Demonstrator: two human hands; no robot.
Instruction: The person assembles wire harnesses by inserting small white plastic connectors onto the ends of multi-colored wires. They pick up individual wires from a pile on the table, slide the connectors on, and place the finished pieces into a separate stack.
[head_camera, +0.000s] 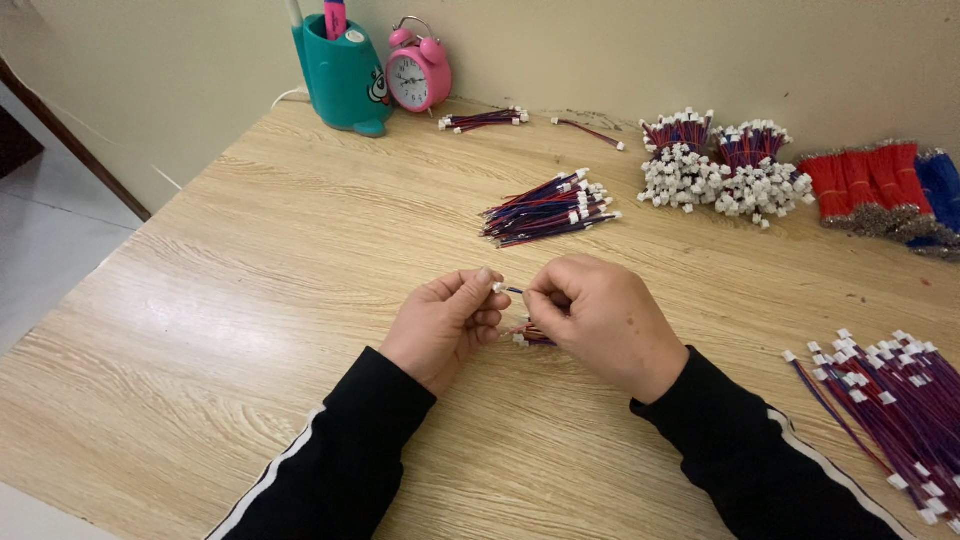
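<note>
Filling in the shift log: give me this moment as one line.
left hand: pinches white connector | right hand: holds its wire | small bundle under hands | table: wire piles

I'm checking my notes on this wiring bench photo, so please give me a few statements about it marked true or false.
1. Both hands meet over one small white connector on a thin wire. True.
2. The pink alarm clock lies at the table's near edge. False: it stands at the far edge by the wall, beside the teal pen holder.
3. A fanned pile of red and blue wires lies beyond the hands. True.
4. The left hand rests flat on the table. False: its fingers are curled, pinching the connector.
5. The right hand is curled too. True.
</note>
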